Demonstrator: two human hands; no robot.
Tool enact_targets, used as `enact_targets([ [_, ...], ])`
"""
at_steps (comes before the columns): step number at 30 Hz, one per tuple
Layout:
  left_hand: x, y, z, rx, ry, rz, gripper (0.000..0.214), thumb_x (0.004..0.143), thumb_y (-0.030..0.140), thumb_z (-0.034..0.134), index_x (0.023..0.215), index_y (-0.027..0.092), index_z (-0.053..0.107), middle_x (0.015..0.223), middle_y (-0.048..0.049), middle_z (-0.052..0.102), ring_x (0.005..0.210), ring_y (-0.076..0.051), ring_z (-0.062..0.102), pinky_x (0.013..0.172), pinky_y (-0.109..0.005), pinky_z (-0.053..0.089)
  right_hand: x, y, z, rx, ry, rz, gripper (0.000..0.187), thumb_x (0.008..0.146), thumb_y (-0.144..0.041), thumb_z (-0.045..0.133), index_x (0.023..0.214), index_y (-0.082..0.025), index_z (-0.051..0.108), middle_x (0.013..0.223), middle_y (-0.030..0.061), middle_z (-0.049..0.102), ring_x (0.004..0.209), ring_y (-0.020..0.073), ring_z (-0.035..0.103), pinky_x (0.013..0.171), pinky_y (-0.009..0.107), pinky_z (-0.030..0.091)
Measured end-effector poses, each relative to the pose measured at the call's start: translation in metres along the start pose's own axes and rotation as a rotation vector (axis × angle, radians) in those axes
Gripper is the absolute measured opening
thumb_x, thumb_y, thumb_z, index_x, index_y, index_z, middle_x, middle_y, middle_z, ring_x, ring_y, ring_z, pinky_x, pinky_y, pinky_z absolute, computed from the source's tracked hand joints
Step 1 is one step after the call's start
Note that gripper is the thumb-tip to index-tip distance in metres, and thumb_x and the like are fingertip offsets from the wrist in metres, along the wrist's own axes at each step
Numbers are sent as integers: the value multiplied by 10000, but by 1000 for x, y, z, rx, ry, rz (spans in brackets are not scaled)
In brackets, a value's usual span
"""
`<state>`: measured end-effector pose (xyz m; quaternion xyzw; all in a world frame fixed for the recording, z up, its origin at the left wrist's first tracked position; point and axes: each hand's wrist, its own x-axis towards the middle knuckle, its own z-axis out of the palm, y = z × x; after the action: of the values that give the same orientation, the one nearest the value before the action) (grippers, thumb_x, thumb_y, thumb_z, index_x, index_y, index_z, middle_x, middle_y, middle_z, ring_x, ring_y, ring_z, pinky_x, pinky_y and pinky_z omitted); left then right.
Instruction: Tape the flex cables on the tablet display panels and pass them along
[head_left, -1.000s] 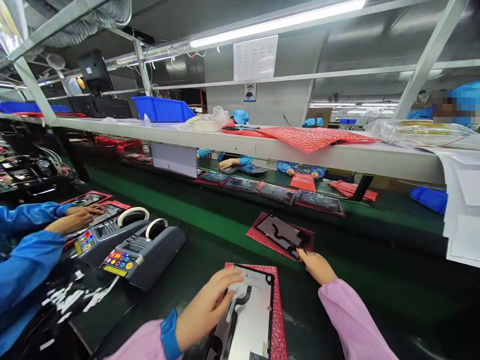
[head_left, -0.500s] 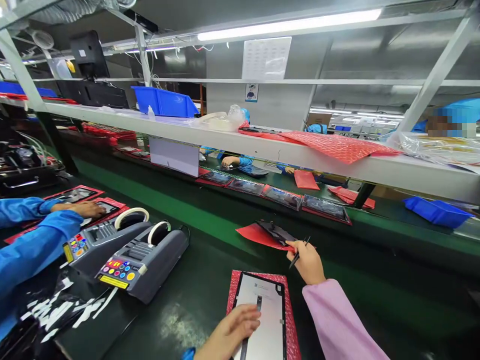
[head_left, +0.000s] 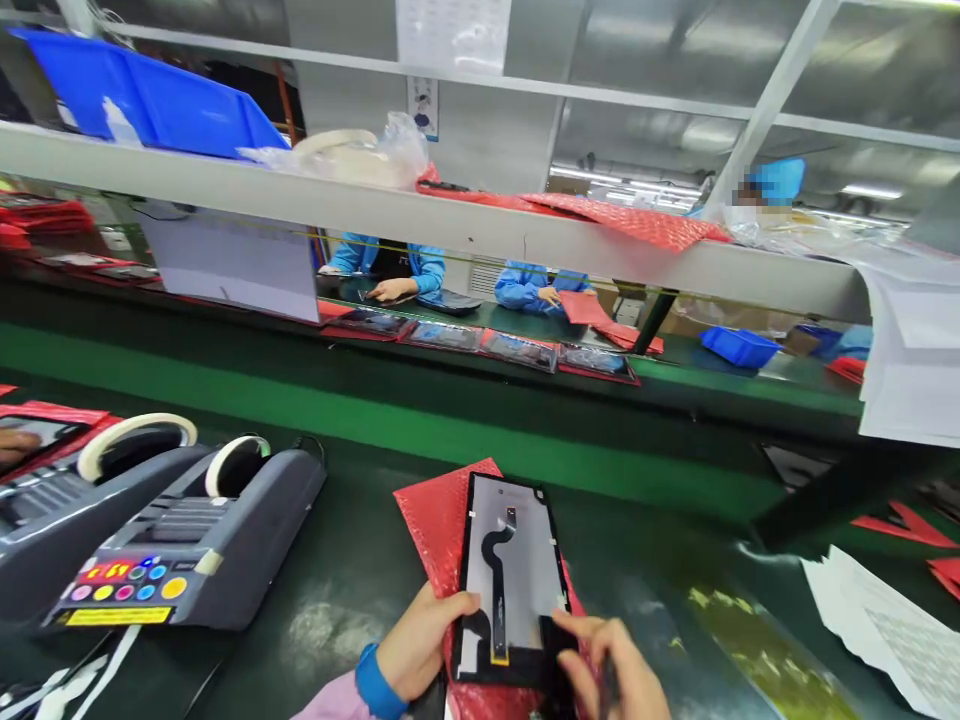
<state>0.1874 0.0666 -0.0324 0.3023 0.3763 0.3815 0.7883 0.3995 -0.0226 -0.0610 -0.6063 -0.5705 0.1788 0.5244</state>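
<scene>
A tablet display panel (head_left: 529, 560) lies back side up on a red bubble-wrap bag (head_left: 431, 505) in front of me. A dark curved ribbon cable (head_left: 499, 590) runs down its middle. My left hand (head_left: 420, 640) grips the lower left edge of the panel and bag, thumb on top and the other fingers hidden underneath. At the lower right corner is my right hand (head_left: 619, 665), its fingers bent against the panel's black edge. Dark tweezers (head_left: 609, 685) are tucked in that hand, partly hidden and blurred.
Two grey tape dispensers (head_left: 247, 540) stand at left; a co-worker's hand (head_left: 19, 445) shows beyond them. Papers (head_left: 885, 620) and a clear film sheet (head_left: 757, 640) lie right. Bagged panels (head_left: 517, 350) line the ledge ahead, beneath a shelf (head_left: 360, 205). Other people work across.
My right hand has brought the red bag and dark panel from the far side towards me, over the spot where the white-backed panel lay. My left hand now grips them. The view has swung right.
</scene>
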Motion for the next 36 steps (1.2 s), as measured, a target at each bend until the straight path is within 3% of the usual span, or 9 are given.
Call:
enact_targets([
  [3,-12,-8,-1,6,-35,-55,503,603,255,825,1084,172,702,941,-85,791,894,-307,758,838,-391,581,2,15,-18,110,94,293,427,830,-617,697,831,-287,425,863,27,731,767,221,709,699,321,559],
  [8,-20,0,1,180,-127,-47,562,695,575,810,1058,156,726,1013,-138,783,1023,-371,722,951,-480,538,4,31,-15,264,37,445,537,759,-657,752,849,-287,372,632,-117,431,488,118,477,479,232,429],
  [12,-7,18,-13,589,81,145,571,748,740,652,850,181,702,914,-108,784,1048,-372,694,995,-473,513,8,32,-21,204,159,445,530,757,-656,756,845,-283,391,649,-111,385,496,109,396,476,227,369],
  [18,7,13,-35,865,323,295,417,782,624,571,929,234,560,956,-111,756,940,-333,712,923,-451,534,27,20,-19,257,89,449,499,776,-634,744,862,-292,391,626,-121,313,484,111,357,475,222,327],
  [25,-17,6,-34,1140,359,239,400,964,430,338,1184,194,573,1034,-134,788,965,-296,759,851,-390,568,40,-1,22,89,-95,360,470,708,-606,771,773,-273,446,674,-69,495,574,154,482,575,274,419],
  [29,-34,13,-44,1317,385,151,465,961,422,347,1247,161,604,1002,-178,796,920,-366,768,826,-466,566,41,5,-15,2,59,378,420,803,-645,687,833,-265,508,912,43,715,721,200,617,683,319,473],
  [31,-38,15,-51,1446,396,182,493,971,422,330,1266,143,609,1050,-190,789,920,-376,769,825,-494,576,37,15,-47,81,195,413,490,857,-745,536,909,-258,544,846,47,722,627,187,599,592,309,470],
  [33,-38,17,-55,1550,344,352,456,990,416,334,1233,178,637,1141,-148,776,982,-327,764,873,-456,588,29,26,-78,195,272,484,597,866,-796,459,1018,-234,591,721,6,670,510,156,533,490,287,447],
  [36,-36,20,-42,1583,177,681,355,1020,394,382,1139,230,673,1087,-76,787,980,-256,758,883,-360,597,11,42,-111,221,332,582,641,805,-778,602,1099,-208,618,694,-21,647,506,139,544,492,272,491],
])
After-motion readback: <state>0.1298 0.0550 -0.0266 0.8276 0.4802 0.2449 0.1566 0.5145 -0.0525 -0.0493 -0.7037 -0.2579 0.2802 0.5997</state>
